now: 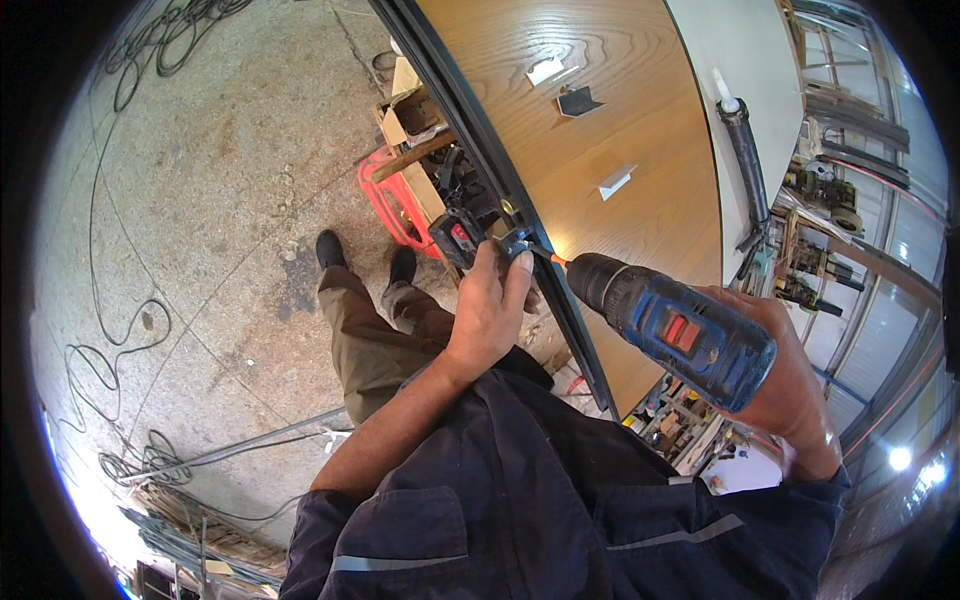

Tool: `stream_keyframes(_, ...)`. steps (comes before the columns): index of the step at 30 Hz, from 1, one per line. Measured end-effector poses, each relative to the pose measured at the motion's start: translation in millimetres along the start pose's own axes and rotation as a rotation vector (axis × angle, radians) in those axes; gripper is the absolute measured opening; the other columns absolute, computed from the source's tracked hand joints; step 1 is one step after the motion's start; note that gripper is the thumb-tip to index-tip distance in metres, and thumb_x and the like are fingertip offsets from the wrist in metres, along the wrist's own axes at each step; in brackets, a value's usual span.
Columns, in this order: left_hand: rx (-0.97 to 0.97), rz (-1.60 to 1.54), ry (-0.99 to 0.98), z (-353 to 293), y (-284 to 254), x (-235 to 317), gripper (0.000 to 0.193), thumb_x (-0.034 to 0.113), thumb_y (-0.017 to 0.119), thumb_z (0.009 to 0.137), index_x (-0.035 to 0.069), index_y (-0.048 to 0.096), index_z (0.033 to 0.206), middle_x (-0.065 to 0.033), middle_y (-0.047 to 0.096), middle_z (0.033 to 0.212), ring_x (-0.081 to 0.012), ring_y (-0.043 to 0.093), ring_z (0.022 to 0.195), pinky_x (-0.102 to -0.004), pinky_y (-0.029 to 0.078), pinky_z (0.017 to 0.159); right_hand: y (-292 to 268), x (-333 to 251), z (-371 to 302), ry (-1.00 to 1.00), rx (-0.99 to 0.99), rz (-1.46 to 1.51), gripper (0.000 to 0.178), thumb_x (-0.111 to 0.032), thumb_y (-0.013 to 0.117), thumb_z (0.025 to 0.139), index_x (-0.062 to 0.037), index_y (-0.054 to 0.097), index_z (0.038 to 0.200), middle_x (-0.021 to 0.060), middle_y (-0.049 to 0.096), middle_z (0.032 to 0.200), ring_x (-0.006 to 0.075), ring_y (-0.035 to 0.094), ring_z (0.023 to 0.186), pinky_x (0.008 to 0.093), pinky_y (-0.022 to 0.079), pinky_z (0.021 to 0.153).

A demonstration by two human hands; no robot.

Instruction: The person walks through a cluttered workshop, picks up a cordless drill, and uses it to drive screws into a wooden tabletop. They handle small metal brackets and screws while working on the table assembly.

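My right hand (785, 375) is wrapped round a blue and black cordless drill (655, 322), which covers most of the fingers. Its thin orange-tinted bit (558, 260) points left at the inner side of a long black frame bar (470, 120). With thumb and fingers, my left hand (488, 318) pinches a small dark metal piece (516, 243) at this bar, right by the bit's tip. Whether the tip touches the piece cannot be made out. Just beyond the left hand sits a black tool or battery pack with a red patch (458, 237).
On the wood-grain panel (640, 120) lie a white angle bracket (545, 70), a dark one (577, 102) and a pale one (617, 181). A sealant gun (742, 150) rests farther right. Below the bar are a red plastic item (398, 205) and cartons; cables (100, 370) trail across the floor.
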State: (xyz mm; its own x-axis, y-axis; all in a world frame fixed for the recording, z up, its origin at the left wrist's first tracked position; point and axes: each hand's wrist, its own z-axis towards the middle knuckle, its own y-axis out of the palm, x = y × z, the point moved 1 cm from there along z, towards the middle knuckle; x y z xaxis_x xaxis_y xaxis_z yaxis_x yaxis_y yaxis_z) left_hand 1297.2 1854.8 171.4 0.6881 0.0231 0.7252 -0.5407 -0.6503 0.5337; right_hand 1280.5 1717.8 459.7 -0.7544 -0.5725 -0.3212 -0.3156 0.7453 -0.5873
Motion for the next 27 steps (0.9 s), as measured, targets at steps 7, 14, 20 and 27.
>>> stream_keyframes(7, -0.011, -0.015, 0.019, 1.4, -0.4, 0.8, 0.023, 0.009, 0.051, 0.107, -0.005, 0.049, 0.125, -0.0071, 0.062, 0.092, -0.0114, 0.061, 0.068, -0.0274, 0.055, 0.059, 9.6, 8.2, -6.2, -0.043, 0.018, -0.031, 0.066, -0.016, 0.088, 0.074, 0.0039, 0.062, 0.131, 0.0209, 0.072, 0.115, 0.0302, 0.074, 0.102, 0.0402, 0.057, 0.092)
stream_keyframes(14, -0.017, -0.01, 0.047, 2.5, -1.1, 2.3, 0.021, 0.01, 0.051, 0.107, -0.005, 0.05, 0.122, -0.0073, 0.062, 0.091, -0.0121, 0.061, 0.067, -0.0278, 0.055, 0.059, 12.8, 13.3, -7.6, -0.089, 0.052, -0.046, 0.064, -0.014, 0.086, 0.075, 0.001, 0.062, 0.132, 0.0196, 0.072, 0.113, 0.0301, 0.074, 0.101, 0.0387, 0.057, 0.091)
stream_keyframes(20, -0.025, -0.049, 0.046, 3.2, -1.4, -0.2, 0.02, 0.01, 0.051, 0.107, -0.004, 0.051, 0.121, -0.0076, 0.062, 0.089, -0.0125, 0.061, 0.066, -0.0277, 0.055, 0.06, 13.6, 10.6, -6.7, -0.085, 0.053, -0.026, 0.06, -0.012, 0.085, 0.075, 0.001, 0.063, 0.13, 0.0198, 0.072, 0.11, 0.03, 0.074, 0.1, 0.0385, 0.057, 0.088)
stream_keyframes(27, -0.028, -0.048, 0.031, 3.4, -3.3, -1.5, 0.019, 0.012, 0.053, 0.107, -0.003, 0.05, 0.117, -0.007, 0.061, 0.085, -0.0132, 0.063, 0.066, -0.0282, 0.055, 0.058, 12.8, 9.1, -6.1, -0.083, 0.056, -0.045, 0.063, -0.013, 0.085, 0.074, 0.0015, 0.062, 0.13, 0.0188, 0.072, 0.107, 0.0306, 0.074, 0.098, 0.0391, 0.057, 0.087)
